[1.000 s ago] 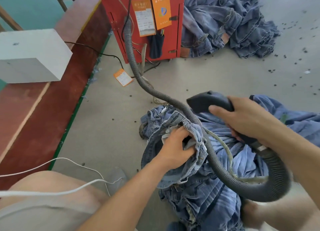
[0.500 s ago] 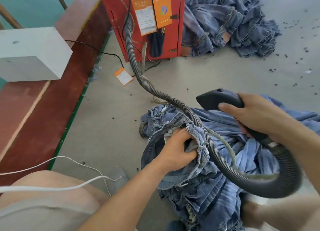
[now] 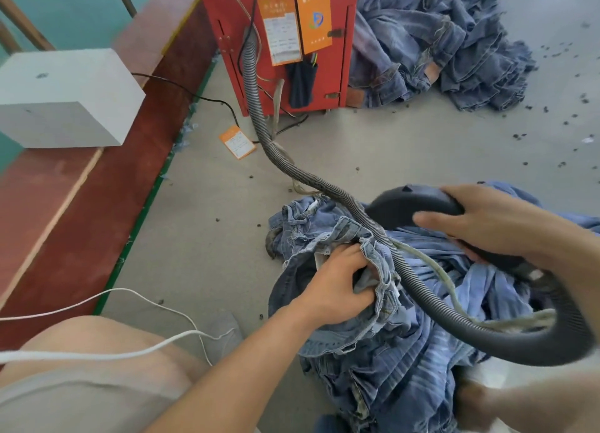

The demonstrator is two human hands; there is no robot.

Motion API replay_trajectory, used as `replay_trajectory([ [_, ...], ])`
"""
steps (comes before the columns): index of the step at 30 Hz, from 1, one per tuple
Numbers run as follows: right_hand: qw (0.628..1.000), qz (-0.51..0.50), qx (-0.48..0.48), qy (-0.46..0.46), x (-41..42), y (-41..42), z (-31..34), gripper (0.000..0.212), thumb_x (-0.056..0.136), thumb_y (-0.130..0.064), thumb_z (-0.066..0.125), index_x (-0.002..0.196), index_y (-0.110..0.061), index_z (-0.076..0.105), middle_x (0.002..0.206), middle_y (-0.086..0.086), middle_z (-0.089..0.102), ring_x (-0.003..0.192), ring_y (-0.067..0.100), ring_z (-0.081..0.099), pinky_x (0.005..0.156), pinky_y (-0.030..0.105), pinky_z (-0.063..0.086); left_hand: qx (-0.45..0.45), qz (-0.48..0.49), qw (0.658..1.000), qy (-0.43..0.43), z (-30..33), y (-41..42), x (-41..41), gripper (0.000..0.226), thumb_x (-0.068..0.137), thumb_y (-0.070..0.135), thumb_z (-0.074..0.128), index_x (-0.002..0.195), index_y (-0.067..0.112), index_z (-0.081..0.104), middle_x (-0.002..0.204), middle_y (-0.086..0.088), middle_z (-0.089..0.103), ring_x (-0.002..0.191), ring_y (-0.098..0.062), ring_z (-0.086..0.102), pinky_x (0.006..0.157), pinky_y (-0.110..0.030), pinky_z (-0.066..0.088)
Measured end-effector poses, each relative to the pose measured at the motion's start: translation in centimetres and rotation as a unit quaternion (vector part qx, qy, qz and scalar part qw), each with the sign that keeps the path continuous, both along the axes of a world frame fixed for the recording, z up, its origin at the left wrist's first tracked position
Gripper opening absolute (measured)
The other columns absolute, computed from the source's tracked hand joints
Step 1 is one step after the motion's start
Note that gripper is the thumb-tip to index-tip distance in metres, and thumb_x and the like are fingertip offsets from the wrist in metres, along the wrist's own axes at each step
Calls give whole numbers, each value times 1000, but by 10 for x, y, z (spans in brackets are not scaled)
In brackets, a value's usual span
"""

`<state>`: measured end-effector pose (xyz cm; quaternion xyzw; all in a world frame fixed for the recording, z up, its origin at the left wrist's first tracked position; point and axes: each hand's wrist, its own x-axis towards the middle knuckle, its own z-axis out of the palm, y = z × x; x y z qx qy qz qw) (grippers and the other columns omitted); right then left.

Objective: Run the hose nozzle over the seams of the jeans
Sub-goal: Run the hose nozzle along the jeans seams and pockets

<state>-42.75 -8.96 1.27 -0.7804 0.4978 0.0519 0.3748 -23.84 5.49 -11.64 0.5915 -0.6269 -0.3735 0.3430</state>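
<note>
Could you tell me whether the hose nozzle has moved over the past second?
Yes. The hose nozzle has shifted rightward, away from the red machine, in the right hand.

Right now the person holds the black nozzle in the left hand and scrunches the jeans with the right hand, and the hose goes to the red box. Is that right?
Not quite: the hands are swapped. In the head view, the right hand holds the black nozzle, and the left hand scrunches the jeans. The hose does go to the red box.
</note>
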Motion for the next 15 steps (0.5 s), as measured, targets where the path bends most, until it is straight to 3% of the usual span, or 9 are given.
replay_trajectory([
  [4, 998, 34, -36, 41, 19, 9, -19, 23, 94, -54, 65, 95, -31, 61, 52, -8, 65, 39, 9, 61, 42, 26, 47, -25, -33, 999, -30, -4, 0, -4, 31, 83, 2, 71, 113, 10, 72, 122, -2, 66, 122, -26, 53, 108, -41, 39],
  [8, 994, -76, -80, -16, 19, 3, -19, 28, 98, -52, 62, 93, -25, 59, 48, 2, 63, 36, 16, 60, 42, 30, 49, -16, -34, 998, -43, -10, 2, -7, 26, 88, 7, 65, 113, 10, 69, 119, 0, 64, 121, -21, 51, 109, -36, 38],
  [10, 994, -78, -78, -23, 5, 0, -8, 30, 97, -55, 61, 92, -25, 59, 49, 5, 65, 38, 20, 61, 43, 30, 48, 33, 24, 997, 63, -5, -1, -6, 17, 89, 11, 58, 105, 10, 65, 107, 1, 64, 107, -12, 55, 99, -32, 44],
  [12, 995, -69, -72, -21, -7, 2, 0, 30, 97, -56, 60, 92, -27, 58, 51, 6, 66, 38, 22, 62, 41, 26, 46, 96, 110, 969, 200, -1, -6, -2, 15, 93, 18, 55, 104, 12, 63, 100, 1, 66, 95, -9, 60, 90, -31, 47],
  [15, 997, -43, -60, -12, -13, 9, 1, 30, 98, -54, 60, 91, -25, 56, 51, 6, 66, 38, 22, 61, 41, 25, 46, 155, 220, 888, 374, -2, -17, 6, 20, 102, 24, 58, 122, 24, 59, 125, -1, 69, 120, -16, 64, 109, -40, 48],
])
